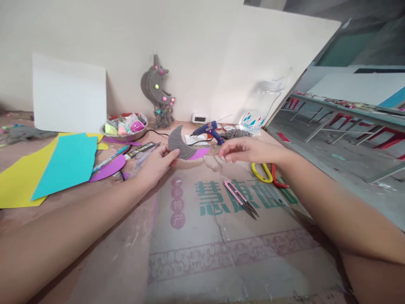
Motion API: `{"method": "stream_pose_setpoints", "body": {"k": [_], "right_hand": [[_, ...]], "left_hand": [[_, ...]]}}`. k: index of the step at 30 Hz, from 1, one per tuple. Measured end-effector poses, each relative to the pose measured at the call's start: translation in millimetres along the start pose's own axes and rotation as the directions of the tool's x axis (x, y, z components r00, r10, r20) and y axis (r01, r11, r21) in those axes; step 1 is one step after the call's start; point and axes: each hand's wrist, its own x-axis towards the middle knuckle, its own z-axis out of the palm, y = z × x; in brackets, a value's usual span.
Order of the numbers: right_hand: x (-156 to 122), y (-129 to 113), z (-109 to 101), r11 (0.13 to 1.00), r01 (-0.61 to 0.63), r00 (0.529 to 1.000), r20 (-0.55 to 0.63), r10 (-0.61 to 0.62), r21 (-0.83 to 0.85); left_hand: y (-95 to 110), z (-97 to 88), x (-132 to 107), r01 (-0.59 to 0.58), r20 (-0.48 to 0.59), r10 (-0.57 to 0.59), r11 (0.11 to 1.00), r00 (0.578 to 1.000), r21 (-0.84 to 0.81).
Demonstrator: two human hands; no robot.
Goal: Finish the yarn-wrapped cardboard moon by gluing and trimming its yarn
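My left hand (163, 159) pinches a crescent moon shape (181, 143) between thumb and fingers. Grey yarn is wound round most of the crescent; its lower right tip shows bare purple. To the right of it, my right hand (238, 150) has its fingers curled together on a thin strand of grey yarn (212, 168), which loops down between the hand and the crescent. Pink thread snips (238, 195) lie on the printed sheet below the right hand. Scissors (262, 172) with yellow and red handles lie partly hidden under the right forearm.
Behind the hands are a blue glue gun (207, 130), a grey yarn ball (236, 134), a small clock (200, 118) and a clear jar (261, 105). A finished-looking moon ornament (156, 88) leans on the wall. Left are a bowl (126, 136) of colourful pieces, turquoise felt (68, 162) and yellow felt (22, 179).
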Motion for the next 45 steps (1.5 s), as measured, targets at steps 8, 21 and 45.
{"method": "stream_pose_setpoints", "body": {"k": [8, 21, 45], "right_hand": [[-10, -20, 20, 0.908, 0.102, 0.949, 0.312, 0.034, -0.407], [-15, -44, 35, 0.939, 0.027, 0.919, 0.378, 0.111, -0.342], [-12, -46, 34, 0.924, 0.026, 0.996, 0.092, 0.01, -0.383]], "left_hand": [[-1, 0.6, 0, -0.008, 0.033, 0.009, 0.998, 0.999, -0.059], [4, 1.4, -1, 0.02, 0.053, -0.015, 0.996, 0.998, -0.086], [11, 4.0, -5, 0.092, -0.004, -0.093, 0.992, 0.996, -0.085]]}}
